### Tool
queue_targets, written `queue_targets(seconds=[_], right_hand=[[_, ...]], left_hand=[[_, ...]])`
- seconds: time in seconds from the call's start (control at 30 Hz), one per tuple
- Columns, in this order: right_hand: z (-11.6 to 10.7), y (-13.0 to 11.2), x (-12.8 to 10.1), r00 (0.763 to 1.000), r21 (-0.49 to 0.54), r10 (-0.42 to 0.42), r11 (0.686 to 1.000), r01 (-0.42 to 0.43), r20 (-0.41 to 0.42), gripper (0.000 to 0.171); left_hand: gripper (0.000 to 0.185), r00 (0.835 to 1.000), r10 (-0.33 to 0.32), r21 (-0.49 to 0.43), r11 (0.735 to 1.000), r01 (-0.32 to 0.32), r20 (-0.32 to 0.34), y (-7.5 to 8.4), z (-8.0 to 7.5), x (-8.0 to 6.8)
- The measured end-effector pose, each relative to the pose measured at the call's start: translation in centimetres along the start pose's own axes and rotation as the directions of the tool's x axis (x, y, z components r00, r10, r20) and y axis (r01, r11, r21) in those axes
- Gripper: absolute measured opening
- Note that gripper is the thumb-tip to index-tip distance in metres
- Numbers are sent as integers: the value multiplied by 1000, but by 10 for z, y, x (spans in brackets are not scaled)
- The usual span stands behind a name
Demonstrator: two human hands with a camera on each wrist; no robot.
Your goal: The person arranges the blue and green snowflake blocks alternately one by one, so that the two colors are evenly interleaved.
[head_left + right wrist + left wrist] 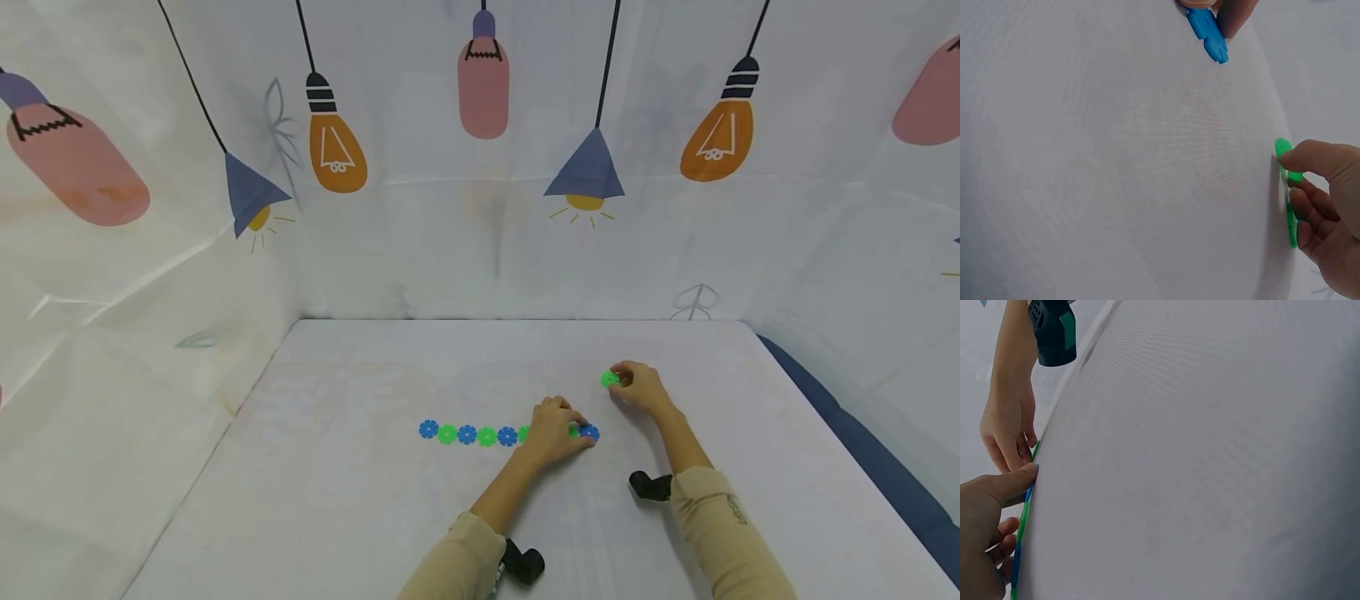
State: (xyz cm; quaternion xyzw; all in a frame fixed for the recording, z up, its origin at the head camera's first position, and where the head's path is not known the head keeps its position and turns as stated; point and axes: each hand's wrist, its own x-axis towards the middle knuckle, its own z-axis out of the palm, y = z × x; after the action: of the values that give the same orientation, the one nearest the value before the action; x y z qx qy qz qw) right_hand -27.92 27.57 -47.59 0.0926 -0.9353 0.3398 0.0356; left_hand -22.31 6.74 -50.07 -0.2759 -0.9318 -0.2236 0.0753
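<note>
So the chain of snowflake discs [487, 434] was lying flat on the white worktop [337, 500], alternating blue and green, running left to right near the middle. The left hand [553, 432] was resting on the right end of it, fingers curled down over the last few pieces, with the end blue disc [590, 432] poking out from under the fingertips. Looked like it was pinning the chain in place more than lifting it.

The right hand [637, 387] sat just behind and to the right, well clear of the chain's end, pinching a loose green disc [610, 379] between thumb and fingers. The right wrist view showed that grip pretty clearly: thumb on top, fingers curled behind the green piece [1286, 187], held on edge against the cloth.

My read: this was the pick-up-the-next-link step, green following blue. The next move would need the green disc brought over to the blue end and its slot lined up with a slot there, while the left hand kept the chain steady.
</note>
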Motion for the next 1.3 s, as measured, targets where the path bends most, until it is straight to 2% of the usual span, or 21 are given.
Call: queue_targets(seconds=[0.4, 0.8, 1.07, 1.3], right_hand=[[-1, 1, -5, 1000, -16, -21, 1000, 21, 4, 36], [1, 0, -23, 999, 138, 26, 990, -21, -35, 34], [0, -7, -47, 997, 146, -36, 989, 27, 63, 33], [3, -13, -64, 992, 71, -80, 995, 73, 101, 32]], left_hand=[[32, 999, -25, -16, 1000, 26, 30, 0, 0, 1], [31, 1000, -19, 5, 1000, 19, 12, 1, 0, 1], [31, 1000, -13, 8, 1000, 13, 1, 1, 0, 1], [31, 1000, -18, 10, 1000, 18, 0, 2, -2, -1]])
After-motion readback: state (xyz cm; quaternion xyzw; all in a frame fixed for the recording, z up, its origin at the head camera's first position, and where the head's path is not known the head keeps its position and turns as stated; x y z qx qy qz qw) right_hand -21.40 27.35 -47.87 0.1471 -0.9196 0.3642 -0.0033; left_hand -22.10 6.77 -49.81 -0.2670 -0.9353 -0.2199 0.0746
